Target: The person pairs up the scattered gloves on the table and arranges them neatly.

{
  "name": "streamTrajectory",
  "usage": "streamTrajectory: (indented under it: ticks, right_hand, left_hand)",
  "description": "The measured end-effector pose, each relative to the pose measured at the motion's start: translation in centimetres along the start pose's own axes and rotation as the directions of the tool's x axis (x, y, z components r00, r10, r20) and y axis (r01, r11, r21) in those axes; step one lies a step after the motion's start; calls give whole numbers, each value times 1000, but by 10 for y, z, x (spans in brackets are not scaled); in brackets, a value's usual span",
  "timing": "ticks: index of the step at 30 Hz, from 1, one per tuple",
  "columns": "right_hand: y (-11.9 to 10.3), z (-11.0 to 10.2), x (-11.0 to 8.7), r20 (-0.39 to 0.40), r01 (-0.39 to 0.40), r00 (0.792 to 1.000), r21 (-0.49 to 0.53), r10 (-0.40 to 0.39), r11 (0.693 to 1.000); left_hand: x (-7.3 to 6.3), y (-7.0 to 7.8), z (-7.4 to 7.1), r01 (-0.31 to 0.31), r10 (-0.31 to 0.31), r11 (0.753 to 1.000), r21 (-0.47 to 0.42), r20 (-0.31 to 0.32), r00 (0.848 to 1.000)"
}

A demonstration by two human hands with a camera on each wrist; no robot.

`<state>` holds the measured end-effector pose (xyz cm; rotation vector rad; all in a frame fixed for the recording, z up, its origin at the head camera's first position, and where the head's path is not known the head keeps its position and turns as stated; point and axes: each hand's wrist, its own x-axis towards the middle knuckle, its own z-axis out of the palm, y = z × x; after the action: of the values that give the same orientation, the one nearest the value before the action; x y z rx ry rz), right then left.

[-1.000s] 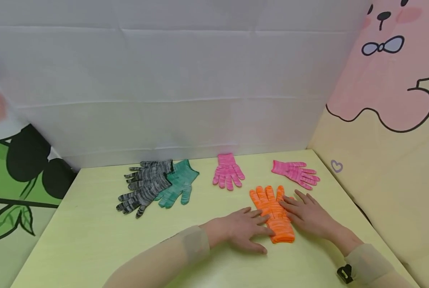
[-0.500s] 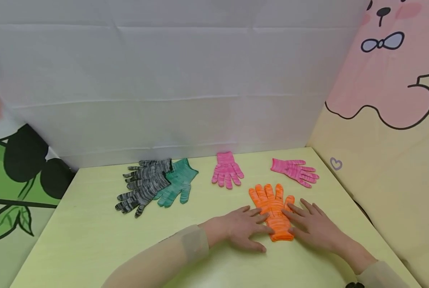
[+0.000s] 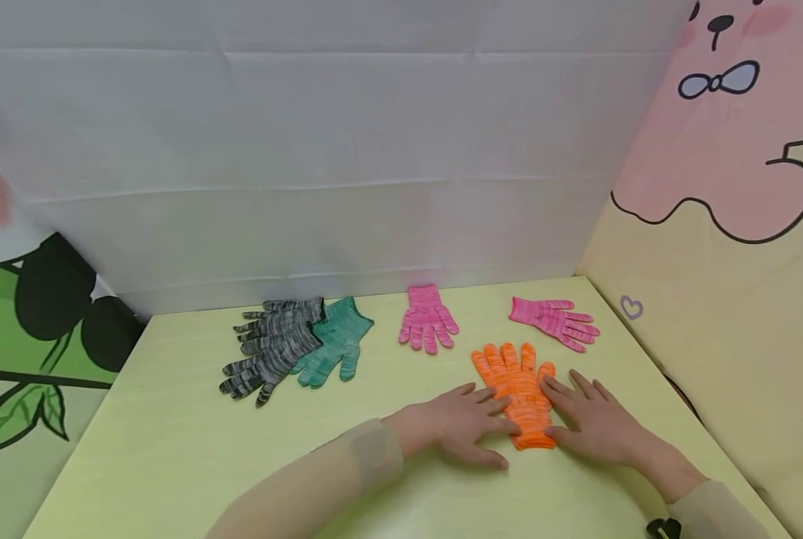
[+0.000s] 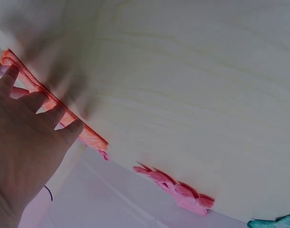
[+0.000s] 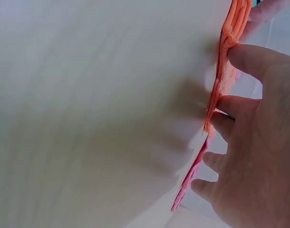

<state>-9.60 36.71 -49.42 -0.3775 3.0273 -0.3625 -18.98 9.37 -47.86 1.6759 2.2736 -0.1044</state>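
An orange knit glove [image 3: 527,400] lies flat on the table, its fingers pointing to the back and its cuff to the front. My left hand [image 3: 468,427] is spread along the glove's left edge, fingertips touching it. On the other side my right hand [image 3: 596,419] has its fingers extended, with thumb and forefinger against the glove's right edge. Seen from the right wrist, the orange glove [image 5: 226,71] looks thick, in layers. Beyond it lie one pink glove [image 3: 428,322] with fingers forward and another pink glove [image 3: 554,322] with fingers to the right.
Two grey-black gloves [image 3: 273,359] partly overlap a green glove [image 3: 340,340] at the back left. A pale wall [image 3: 347,150] rises behind the yellow table [image 3: 172,464]. A patterned wall [image 3: 731,314] borders the right side.
My right hand has drawn back to the right and forward from the orange glove, uncovering its thumb. The orange glove has shifted slightly right, and my left hand moved slightly right with it.
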Motion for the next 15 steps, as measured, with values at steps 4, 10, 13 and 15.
streamTrajectory:
  ticks: [4,10,13,15]
  right_hand:
    - [10,-4,2,16,-19,1000,29,19,999]
    - [23,-9,5,37,-39,999,48,37,998]
    - [26,-12,6,39,-46,998,48,44,998]
    - [28,-14,6,38,-47,998,59,44,997]
  left_hand:
    - [8,4,-3,25,-25,1000,-10,-3,1000]
    - [23,9,-6,52,-51,998,-32,10,999]
    - [30,10,-6,60,-59,998,-38,11,998]
    - [33,10,-7,69,-68,997,-44,13,998]
